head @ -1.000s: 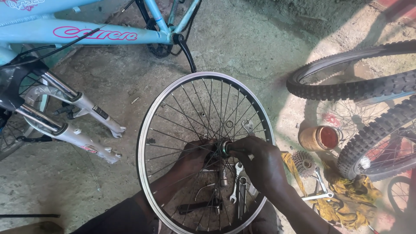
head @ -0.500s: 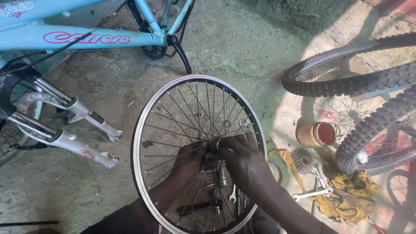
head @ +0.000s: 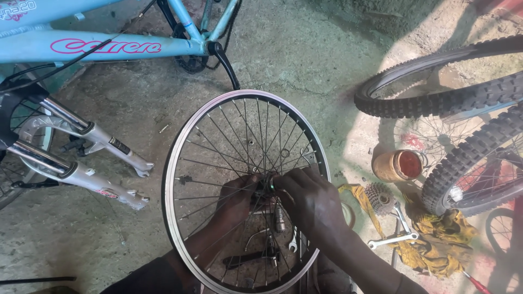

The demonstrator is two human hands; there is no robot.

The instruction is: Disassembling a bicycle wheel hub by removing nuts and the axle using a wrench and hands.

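Note:
A bare spoked bicycle wheel with a silver rim (head: 180,147) stands upright in front of me on the concrete floor. My right hand (head: 310,198) is on the near side, fingers closed around the hub (head: 268,184) at the wheel's centre. My left hand (head: 237,198) reaches behind the spokes and grips the hub from the other side. Beneath the wheel lie a wrench (head: 291,244) and a dark tool (head: 248,260), seen through the spokes.
A light blue bicycle frame (head: 109,46) with a silver suspension fork (head: 87,169) lies upper left. Knobby tyres (head: 463,98) stand on the right. An orange tin (head: 397,165), a cassette sprocket (head: 379,197), a spanner (head: 395,239) and a yellow rag (head: 436,239) lie nearby.
The view has shifted, so the wheel sits a little lower and left in frame. Both hands stay on the hub; my right hand has turned slightly around it.

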